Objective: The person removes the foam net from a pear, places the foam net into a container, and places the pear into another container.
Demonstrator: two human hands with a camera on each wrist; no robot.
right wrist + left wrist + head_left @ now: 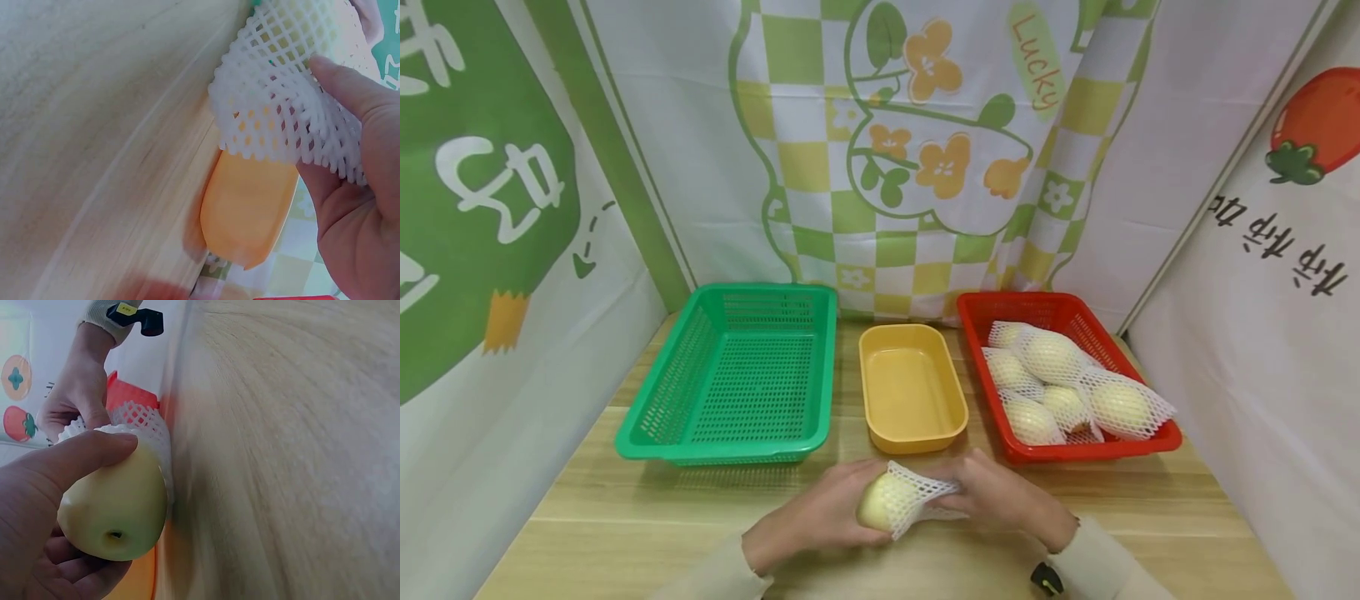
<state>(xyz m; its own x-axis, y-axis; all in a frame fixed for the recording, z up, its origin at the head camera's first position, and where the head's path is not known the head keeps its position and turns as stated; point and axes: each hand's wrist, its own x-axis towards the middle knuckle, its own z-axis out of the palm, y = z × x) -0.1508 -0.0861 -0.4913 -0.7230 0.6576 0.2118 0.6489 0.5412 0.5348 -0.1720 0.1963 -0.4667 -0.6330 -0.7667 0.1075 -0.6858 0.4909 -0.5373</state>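
Low in the head view, my left hand (837,508) grips a pale yellow apple (880,502), thumb along its upper side in the left wrist view. The apple's bare end, with a small dark dimple, faces the left wrist camera. A white foam net (912,493) covers the rest of it and extends to the right as a loose sleeve. My right hand (988,493) pinches that loose end, its thumb on the mesh in the right wrist view. Both hands are close together in front of the yellow container (916,444).
At the left stands a green perforated basket (730,454). A red basket (1045,452) at the right holds several netted apples (1052,358). Printed curtains (820,150) hang behind and at both sides of the wooden table (580,533).
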